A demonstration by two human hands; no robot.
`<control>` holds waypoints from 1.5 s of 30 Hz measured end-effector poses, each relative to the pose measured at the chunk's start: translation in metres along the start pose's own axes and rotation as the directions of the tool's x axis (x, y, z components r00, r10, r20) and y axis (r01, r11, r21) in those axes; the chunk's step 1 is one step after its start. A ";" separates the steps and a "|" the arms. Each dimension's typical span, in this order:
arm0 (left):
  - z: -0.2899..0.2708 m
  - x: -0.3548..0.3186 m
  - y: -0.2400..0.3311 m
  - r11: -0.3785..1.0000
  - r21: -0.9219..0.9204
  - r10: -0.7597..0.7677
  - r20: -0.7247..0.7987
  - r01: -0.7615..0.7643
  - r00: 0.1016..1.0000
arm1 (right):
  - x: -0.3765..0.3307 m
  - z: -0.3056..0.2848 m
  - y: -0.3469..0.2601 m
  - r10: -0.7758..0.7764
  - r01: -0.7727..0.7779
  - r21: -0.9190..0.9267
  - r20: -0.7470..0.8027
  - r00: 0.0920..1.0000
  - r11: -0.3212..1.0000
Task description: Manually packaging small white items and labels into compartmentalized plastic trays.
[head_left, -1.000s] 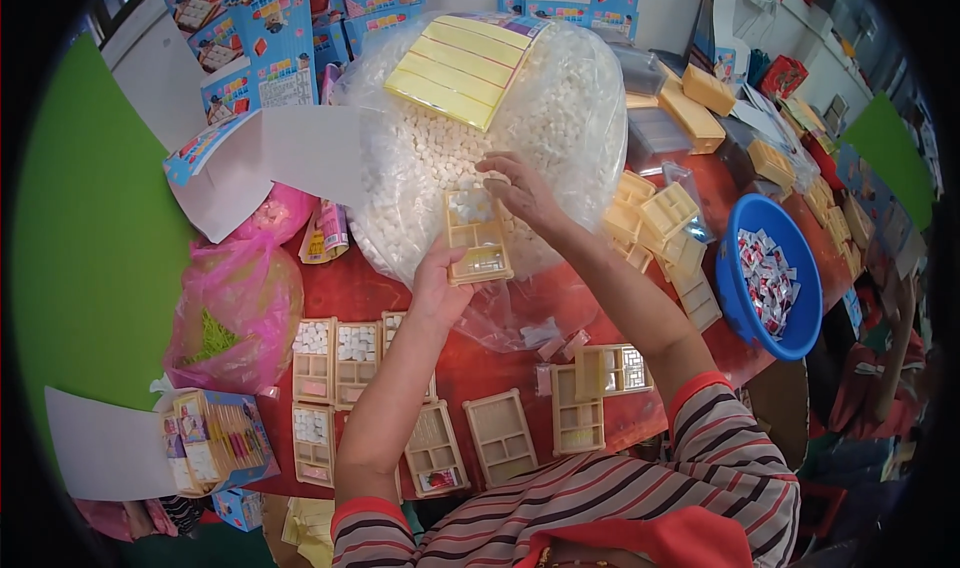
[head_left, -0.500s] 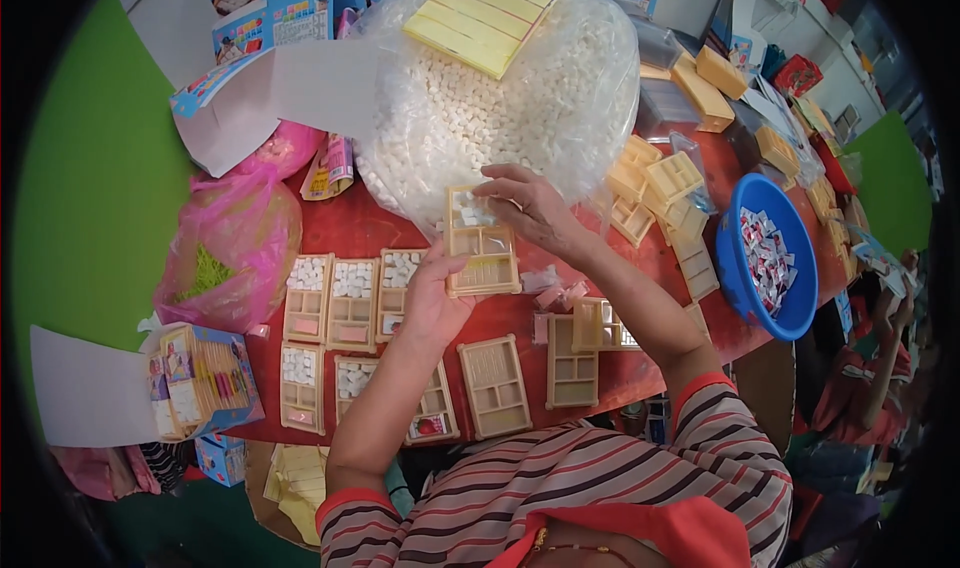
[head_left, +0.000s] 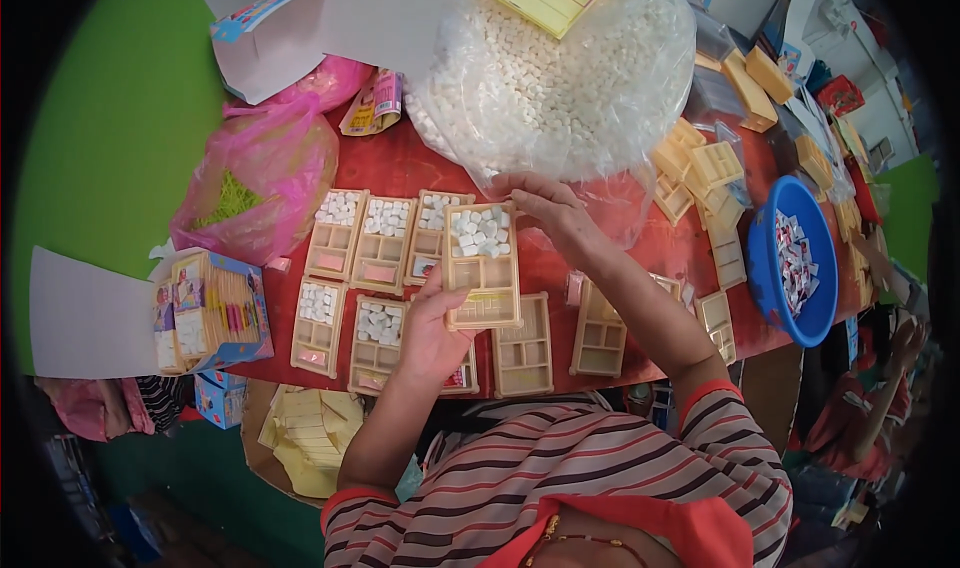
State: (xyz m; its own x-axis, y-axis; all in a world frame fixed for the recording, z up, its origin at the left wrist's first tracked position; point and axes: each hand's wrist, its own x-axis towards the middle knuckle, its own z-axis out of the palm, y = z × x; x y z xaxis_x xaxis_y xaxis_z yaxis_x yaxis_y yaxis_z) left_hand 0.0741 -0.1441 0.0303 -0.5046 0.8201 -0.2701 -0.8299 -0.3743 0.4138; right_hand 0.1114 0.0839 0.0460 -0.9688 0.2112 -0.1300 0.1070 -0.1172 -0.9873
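My left hand [head_left: 435, 333] grips a beige compartment tray [head_left: 486, 270] by its lower left side, thumb over the front. Small white cubes [head_left: 480, 232] fill the tray's top compartment; its smaller lower ones hold none. My right hand [head_left: 550, 208] is by the tray's upper right corner, fingers stretched out and a little apart; whether they touch the rim I cannot tell. Beyond the tray lies a large clear plastic bag [head_left: 665, 63] full of the same white cubes. Left of the held tray, several similar trays [head_left: 330, 238] stand in two rows with white cubes and some pink pieces.
Trays without cubes [head_left: 522, 348] lie near the front edge. A blue basin [head_left: 830, 278] of small packets stands right, beside piled beige trays [head_left: 715, 163]. At left are a pink bag [head_left: 290, 158] and an open box [head_left: 240, 313] of packets. A person's hand [head_left: 908, 343] shows far right.
My right hand has moved from over the tray's top compartment to its upper right corner. More white cubes now sit in that compartment. The tray is lower in view, and the whole view has shifted.
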 end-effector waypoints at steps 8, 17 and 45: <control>-0.007 -0.009 -0.020 0.997 0.035 -0.075 -0.033 0.076 0.997 | 0.047 -0.063 0.055 -0.152 0.071 -0.484 -0.131 0.980 0.872; -0.003 0.037 -0.029 0.993 0.069 -0.088 -0.050 0.092 0.995 | 0.029 -0.053 0.021 0.093 -0.102 -0.082 -0.100 0.991 0.991; 0.001 0.012 -0.016 0.181 0.954 0.164 0.212 -0.241 0.963 | 0.041 -0.045 0.055 -0.320 0.228 -0.710 0.004 0.947 0.666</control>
State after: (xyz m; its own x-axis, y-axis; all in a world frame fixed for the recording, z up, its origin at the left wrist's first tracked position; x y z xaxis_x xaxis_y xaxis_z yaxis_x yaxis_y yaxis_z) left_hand 0.0818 -0.1282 0.0215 -0.5719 0.8203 -0.0074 0.1988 0.1474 0.9689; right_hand 0.0878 0.1297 -0.0173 -0.9529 0.2338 0.1933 0.0093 0.6593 -0.7518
